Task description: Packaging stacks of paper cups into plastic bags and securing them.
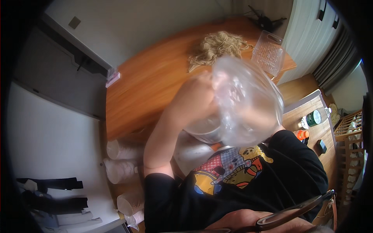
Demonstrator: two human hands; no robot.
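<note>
A large clear plastic bag (248,97) is held up in front of my chest, smeared by motion. At its left edge my left hand (204,85) is closed on the plastic, its fingers blurred. My right forearm shows hazily through the bag. My right hand (233,110) is behind or inside the plastic, and its fingers cannot be made out. Below the bag, near my left forearm, the rim of a pale bowl-like container (206,135) shows in part. On the wooden table beyond lies a loose heap of beige yarn (219,48).
A clear perforated plastic basket (268,56) stands at the table's far right. A small pink packet (113,79) is at its left end. Several white wrapped rolls (120,171) are stacked at lower left. A side table (326,136) at right carries a water bottle (312,119).
</note>
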